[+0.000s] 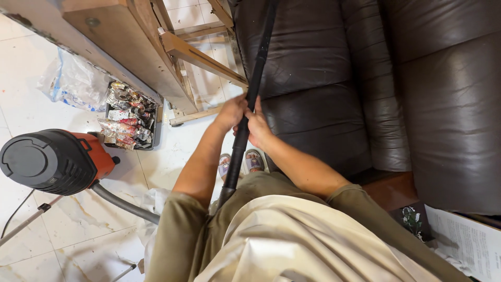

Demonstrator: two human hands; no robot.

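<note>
A dark leather sofa (365, 89) fills the right; a wooden frame (156, 47) crowds the left. The red-and-black vacuum (52, 162) sits on the tiled floor (31, 104). Both hands, left (229, 112) and right (258, 128), are clamped mid-length on the wand (255, 78), which looks stiff, light and smooth, slanting across the sofa's edge.

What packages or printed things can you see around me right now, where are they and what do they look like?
Snack packets: crumpled, shiny red and silver, packed in a dark tray on the floor beside the vacuum cleaner.
Plastic bag: clear and white with blue print, on the floor left of the tray.
Printed sheet: white paper with small dark text, bottom right by the sofa.
</note>
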